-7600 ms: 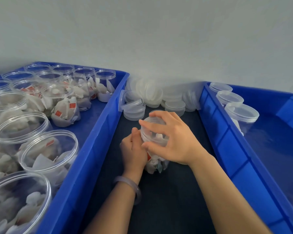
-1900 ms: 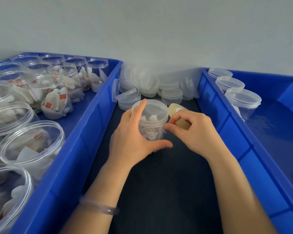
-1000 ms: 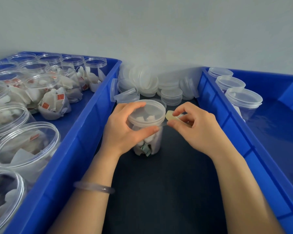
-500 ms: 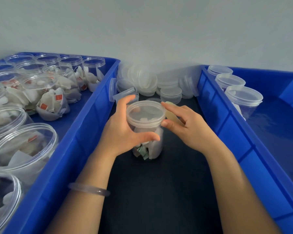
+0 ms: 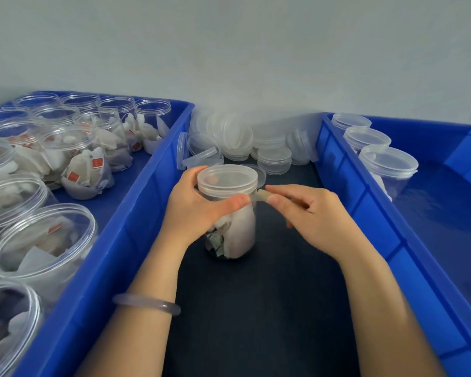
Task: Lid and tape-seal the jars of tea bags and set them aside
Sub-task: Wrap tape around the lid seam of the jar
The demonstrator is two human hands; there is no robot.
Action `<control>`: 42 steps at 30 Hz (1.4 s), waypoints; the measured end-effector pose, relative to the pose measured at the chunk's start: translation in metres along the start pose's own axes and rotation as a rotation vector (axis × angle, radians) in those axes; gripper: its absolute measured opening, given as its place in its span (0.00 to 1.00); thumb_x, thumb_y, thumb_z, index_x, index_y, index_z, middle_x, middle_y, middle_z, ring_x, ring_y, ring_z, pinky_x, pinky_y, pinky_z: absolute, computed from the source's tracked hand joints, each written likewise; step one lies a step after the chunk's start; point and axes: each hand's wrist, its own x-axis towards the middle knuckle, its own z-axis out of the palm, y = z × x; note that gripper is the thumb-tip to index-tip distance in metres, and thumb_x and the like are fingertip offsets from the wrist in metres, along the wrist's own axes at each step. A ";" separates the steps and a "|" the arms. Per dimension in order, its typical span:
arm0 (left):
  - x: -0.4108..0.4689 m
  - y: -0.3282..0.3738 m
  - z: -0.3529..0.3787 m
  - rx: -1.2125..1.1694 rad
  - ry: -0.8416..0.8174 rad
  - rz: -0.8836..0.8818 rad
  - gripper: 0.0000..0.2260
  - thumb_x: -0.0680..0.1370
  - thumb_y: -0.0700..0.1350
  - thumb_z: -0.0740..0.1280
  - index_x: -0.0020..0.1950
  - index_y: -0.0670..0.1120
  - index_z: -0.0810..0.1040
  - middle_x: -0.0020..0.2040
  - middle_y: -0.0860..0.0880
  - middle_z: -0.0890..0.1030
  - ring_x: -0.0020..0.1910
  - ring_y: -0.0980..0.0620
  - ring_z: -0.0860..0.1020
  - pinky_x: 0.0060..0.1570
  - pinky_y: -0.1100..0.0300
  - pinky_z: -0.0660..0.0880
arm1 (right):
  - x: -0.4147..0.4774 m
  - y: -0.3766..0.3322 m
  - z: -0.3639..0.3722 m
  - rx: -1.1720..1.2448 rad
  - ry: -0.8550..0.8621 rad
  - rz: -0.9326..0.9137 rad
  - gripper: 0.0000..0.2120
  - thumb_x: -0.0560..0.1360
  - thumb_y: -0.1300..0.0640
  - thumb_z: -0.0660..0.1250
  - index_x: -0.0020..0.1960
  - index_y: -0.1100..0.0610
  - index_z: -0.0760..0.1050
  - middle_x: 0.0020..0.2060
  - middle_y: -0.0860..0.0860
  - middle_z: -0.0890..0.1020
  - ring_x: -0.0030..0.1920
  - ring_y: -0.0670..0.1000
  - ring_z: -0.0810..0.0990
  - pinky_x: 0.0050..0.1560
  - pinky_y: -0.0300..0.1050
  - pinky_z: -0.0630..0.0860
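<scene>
Sealing is in hand. Left hand (image 5: 193,210) is clamped around the jar (image 5: 230,213) on the dark mat (image 5: 256,308) between the bins, thumb across its front just under the lid (image 5: 227,177). Right hand (image 5: 313,216) pinches a yellowish tape end (image 5: 262,195) beside the lid's right edge. Next move, as judged: draw tape around the seam, turning the jar. Beyond lie the loose lids (image 5: 273,159).

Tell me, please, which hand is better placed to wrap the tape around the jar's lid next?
The right hand: it pinches the tape beside the lid, while the left hand steadies the jar.
</scene>
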 end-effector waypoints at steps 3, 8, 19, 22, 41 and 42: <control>-0.002 -0.001 -0.006 -0.077 -0.129 -0.001 0.33 0.51 0.62 0.77 0.54 0.57 0.77 0.48 0.60 0.83 0.48 0.68 0.79 0.40 0.72 0.75 | 0.002 -0.006 -0.003 -0.054 0.082 -0.022 0.20 0.63 0.31 0.66 0.53 0.30 0.75 0.42 0.29 0.81 0.47 0.38 0.79 0.52 0.43 0.76; -0.003 -0.002 -0.013 -0.132 -0.299 0.018 0.26 0.57 0.59 0.77 0.54 0.58 0.78 0.51 0.58 0.83 0.53 0.60 0.80 0.48 0.64 0.78 | 0.001 -0.008 -0.012 0.031 0.037 -0.011 0.31 0.53 0.27 0.63 0.54 0.34 0.78 0.27 0.30 0.75 0.34 0.35 0.74 0.39 0.33 0.67; -0.009 -0.010 -0.011 -0.277 -0.333 0.091 0.33 0.52 0.67 0.78 0.55 0.60 0.80 0.51 0.59 0.83 0.53 0.60 0.81 0.47 0.67 0.76 | 0.006 -0.011 -0.015 0.071 -0.243 0.020 0.33 0.57 0.29 0.65 0.61 0.34 0.73 0.28 0.43 0.74 0.33 0.41 0.72 0.38 0.36 0.68; -0.010 -0.011 -0.007 -0.282 -0.245 0.035 0.43 0.48 0.68 0.78 0.57 0.50 0.72 0.48 0.61 0.83 0.50 0.59 0.81 0.43 0.67 0.77 | 0.006 -0.011 -0.011 0.091 -0.278 0.009 0.33 0.63 0.34 0.65 0.67 0.39 0.71 0.28 0.33 0.75 0.31 0.36 0.73 0.35 0.26 0.68; -0.020 -0.001 -0.007 -0.146 -0.088 0.048 0.18 0.62 0.65 0.74 0.46 0.58 0.78 0.41 0.67 0.82 0.44 0.70 0.79 0.39 0.77 0.71 | -0.008 -0.026 -0.005 0.016 -0.073 0.026 0.18 0.66 0.36 0.67 0.54 0.38 0.80 0.32 0.56 0.79 0.28 0.41 0.68 0.30 0.29 0.67; -0.021 -0.001 -0.008 -0.153 -0.128 0.047 0.17 0.63 0.65 0.75 0.46 0.58 0.79 0.42 0.65 0.83 0.45 0.68 0.79 0.40 0.76 0.72 | -0.008 -0.026 -0.007 0.014 -0.094 0.026 0.20 0.64 0.35 0.67 0.54 0.38 0.80 0.33 0.56 0.79 0.28 0.41 0.68 0.30 0.30 0.67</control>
